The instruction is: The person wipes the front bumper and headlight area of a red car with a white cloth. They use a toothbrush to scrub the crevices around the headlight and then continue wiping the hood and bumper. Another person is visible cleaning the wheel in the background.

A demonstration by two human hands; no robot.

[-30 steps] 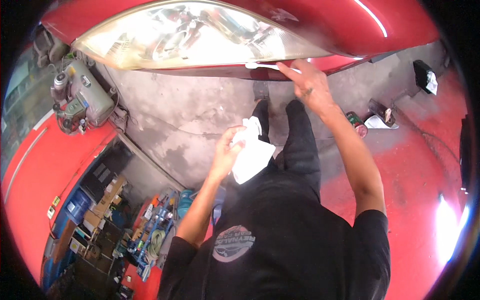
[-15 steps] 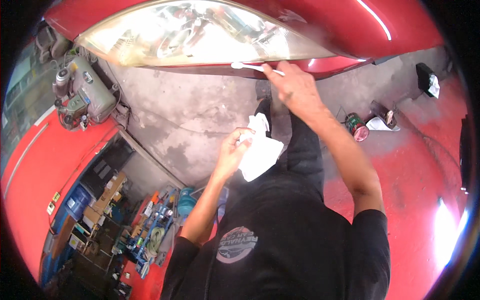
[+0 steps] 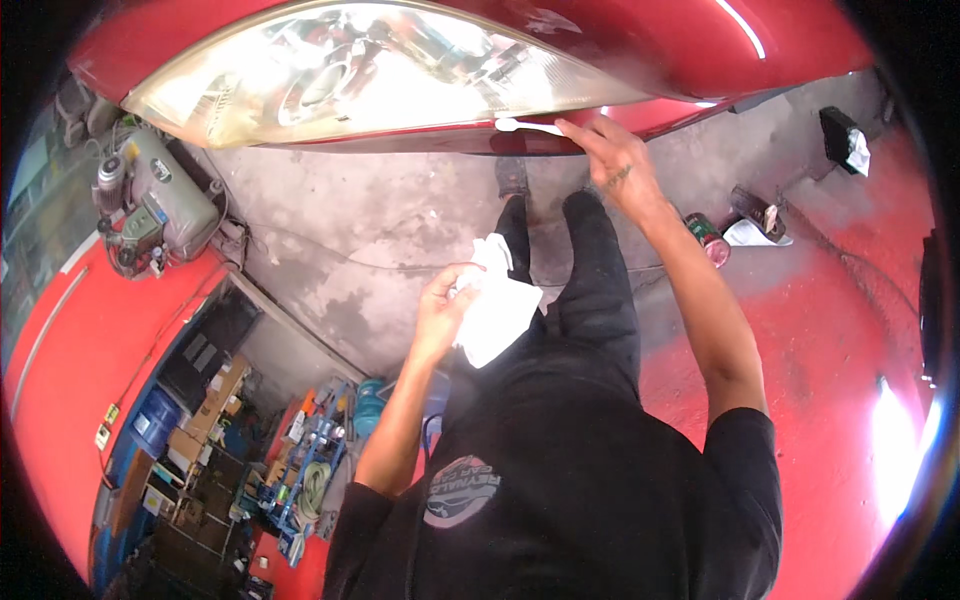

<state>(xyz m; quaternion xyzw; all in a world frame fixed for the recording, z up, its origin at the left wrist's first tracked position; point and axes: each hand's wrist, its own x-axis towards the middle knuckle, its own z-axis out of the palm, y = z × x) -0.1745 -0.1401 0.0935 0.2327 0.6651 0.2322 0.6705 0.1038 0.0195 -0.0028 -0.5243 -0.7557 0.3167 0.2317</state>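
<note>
My right hand [image 3: 622,168] pinches the handle of a slim white toothbrush [image 3: 535,127]. The brush's wider end lies along the lower rim of a yellowed, hazy headlight [image 3: 380,85], at the seam with the red bumper [image 3: 470,140]. Whether its bristles touch the seam is too small to tell. Lower down, in front of my legs, my left hand [image 3: 442,312] is closed on a crumpled white cloth [image 3: 500,312] that hangs below the fingers.
A grey air compressor [image 3: 170,195] stands on the far left. Shelves with boxes and a blue container [image 3: 157,422] are at lower left, beside a cluttered tool rack [image 3: 310,470]. A can [image 3: 708,242] sits on the floor at right, near a black tissue box [image 3: 840,140].
My right hand has slid the toothbrush rightward along the headlight's lower rim. My left hand keeps its hold on the cloth, and the whole view has shifted slightly.
</note>
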